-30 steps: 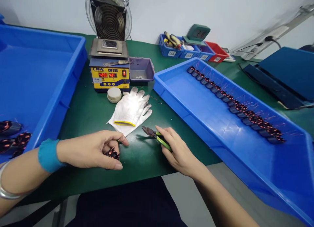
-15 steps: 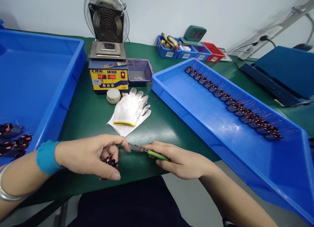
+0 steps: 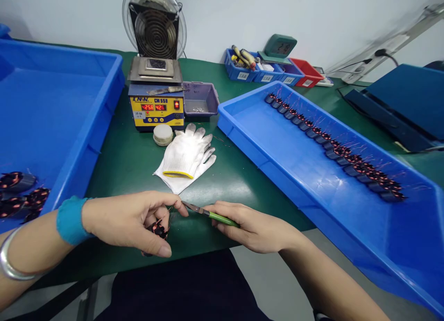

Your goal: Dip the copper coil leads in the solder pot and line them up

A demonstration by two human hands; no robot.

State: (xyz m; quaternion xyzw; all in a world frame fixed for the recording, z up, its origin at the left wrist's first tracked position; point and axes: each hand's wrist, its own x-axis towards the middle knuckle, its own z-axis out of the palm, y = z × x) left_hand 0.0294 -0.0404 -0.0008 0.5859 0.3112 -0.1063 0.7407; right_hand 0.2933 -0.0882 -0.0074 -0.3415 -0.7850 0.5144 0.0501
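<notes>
My left hand [image 3: 138,221] is curled round a black part with copper windings [image 3: 158,229] above the table's near edge. Thin copper wires stand up from that part beside my fingers. Green-handled pliers [image 3: 222,218] are held in my right hand [image 3: 249,226], their metal jaws pointing left and touching or nearly touching my left index fingertip. Whether the jaws hold a wire is too small to tell. White gloves [image 3: 183,157] with a yellow cuff edge lie just beyond my hands on the green table [image 3: 121,173].
A blue tray [image 3: 277,173] with a row of wound parts [image 3: 333,150] spans the right. Another blue tray [image 3: 62,94] on the left holds several parts. Behind the gloves stand a yellow-fronted heating unit [image 3: 157,110], a round white container [image 3: 163,134] and a grey bin [image 3: 201,99].
The whole view has shifted slightly, so the table things sit a little further right. My hands keep nearly the same pose, with the pliers' jaws slightly nearer my left fingertip.
</notes>
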